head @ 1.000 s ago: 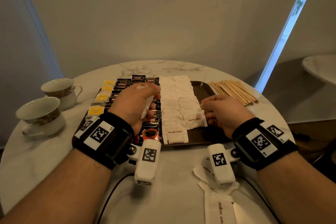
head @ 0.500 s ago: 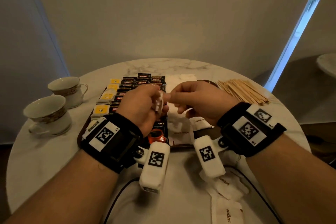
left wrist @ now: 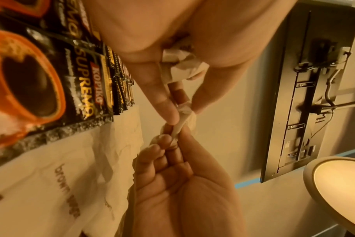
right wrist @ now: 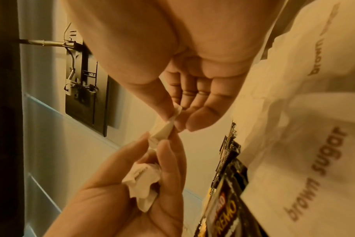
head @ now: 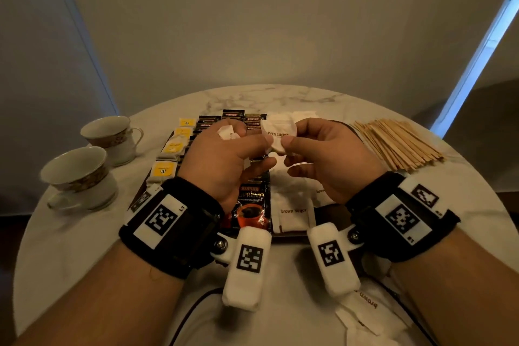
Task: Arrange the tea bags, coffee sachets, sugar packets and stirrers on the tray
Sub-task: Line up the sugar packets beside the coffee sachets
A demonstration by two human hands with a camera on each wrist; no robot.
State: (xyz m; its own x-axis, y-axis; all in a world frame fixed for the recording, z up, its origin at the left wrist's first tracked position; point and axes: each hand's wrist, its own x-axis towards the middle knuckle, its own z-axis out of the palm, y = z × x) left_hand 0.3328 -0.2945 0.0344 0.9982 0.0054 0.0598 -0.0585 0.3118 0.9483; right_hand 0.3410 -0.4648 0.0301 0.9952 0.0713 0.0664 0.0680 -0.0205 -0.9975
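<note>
Both hands are raised above the middle of the tray (head: 341, 128), meeting over its rows. The left hand (head: 224, 160) and the right hand (head: 327, 159) each pinch the same white brown sugar packet (head: 276, 135) between thumb and forefinger, at its lower edge, so the packet stands up above the fingertips. The left hand's other fingers curl round a bunch of crumpled packets (right wrist: 142, 181) in its palm. On the tray lie tea bags (head: 165, 170) along the left edge, coffee sachets (head: 251, 205) beside them and sugar packets (head: 293, 212) in the middle. The wooden stirrers (head: 398, 143) lie on the table at the tray's right edge.
</note>
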